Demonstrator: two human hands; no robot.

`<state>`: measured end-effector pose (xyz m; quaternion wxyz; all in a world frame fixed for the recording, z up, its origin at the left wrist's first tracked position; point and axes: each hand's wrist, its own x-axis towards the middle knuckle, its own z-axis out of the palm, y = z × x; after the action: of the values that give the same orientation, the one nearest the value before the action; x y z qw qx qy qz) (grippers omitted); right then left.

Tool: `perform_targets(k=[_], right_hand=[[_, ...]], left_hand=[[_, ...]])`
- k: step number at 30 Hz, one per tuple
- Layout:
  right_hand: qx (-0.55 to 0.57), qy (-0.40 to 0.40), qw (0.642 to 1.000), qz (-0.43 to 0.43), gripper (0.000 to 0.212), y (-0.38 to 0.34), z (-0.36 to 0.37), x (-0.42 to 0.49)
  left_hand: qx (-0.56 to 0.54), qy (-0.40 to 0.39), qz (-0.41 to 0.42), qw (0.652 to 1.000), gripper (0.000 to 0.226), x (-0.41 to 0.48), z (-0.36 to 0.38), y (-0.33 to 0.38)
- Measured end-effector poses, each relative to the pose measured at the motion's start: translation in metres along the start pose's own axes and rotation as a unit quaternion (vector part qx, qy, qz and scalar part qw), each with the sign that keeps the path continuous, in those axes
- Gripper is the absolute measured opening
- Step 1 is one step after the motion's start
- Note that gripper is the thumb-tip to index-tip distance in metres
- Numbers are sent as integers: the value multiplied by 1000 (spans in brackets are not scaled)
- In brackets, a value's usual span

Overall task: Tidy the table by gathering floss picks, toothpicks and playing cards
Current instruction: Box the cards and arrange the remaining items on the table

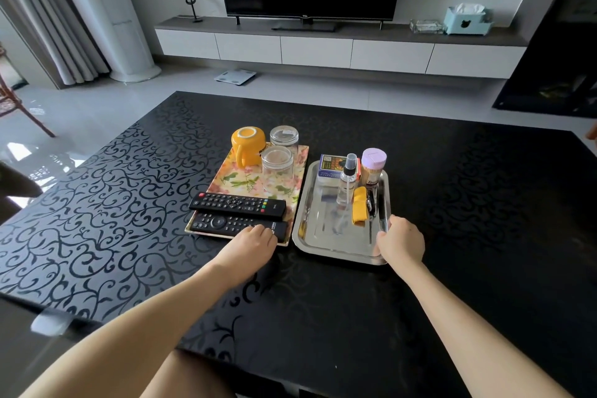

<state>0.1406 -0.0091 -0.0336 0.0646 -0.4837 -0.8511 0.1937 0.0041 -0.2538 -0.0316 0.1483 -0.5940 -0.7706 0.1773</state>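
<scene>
A steel tray (326, 236) lies on the black patterned table. At its far end stand a card box (332, 165), a toothpick jar with a lilac lid (373, 168) and a clear spray bottle (348, 184). A yellow case (359, 208) lies beside them with a dark object next to it. My right hand (400, 241) grips the tray's near right rim. My left hand (253, 244) rests with curled fingers on the near remote (226, 223), which lies on the floral tray (248, 181).
The floral tray also carries a second remote (237, 204), an upturned yellow mug (247, 145) and two upturned glasses (277, 168). Beyond the table (468, 191) are a TV, a low cabinet, and a scale on the floor.
</scene>
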Motion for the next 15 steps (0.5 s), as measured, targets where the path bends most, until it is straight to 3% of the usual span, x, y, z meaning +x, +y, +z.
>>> perform_targets(k=[15], right_hand=[[12, 0, 1000, 22, 14, -7, 5, -21]], left_hand=[[-29, -15, -18, 999, 40, -12, 1, -5]])
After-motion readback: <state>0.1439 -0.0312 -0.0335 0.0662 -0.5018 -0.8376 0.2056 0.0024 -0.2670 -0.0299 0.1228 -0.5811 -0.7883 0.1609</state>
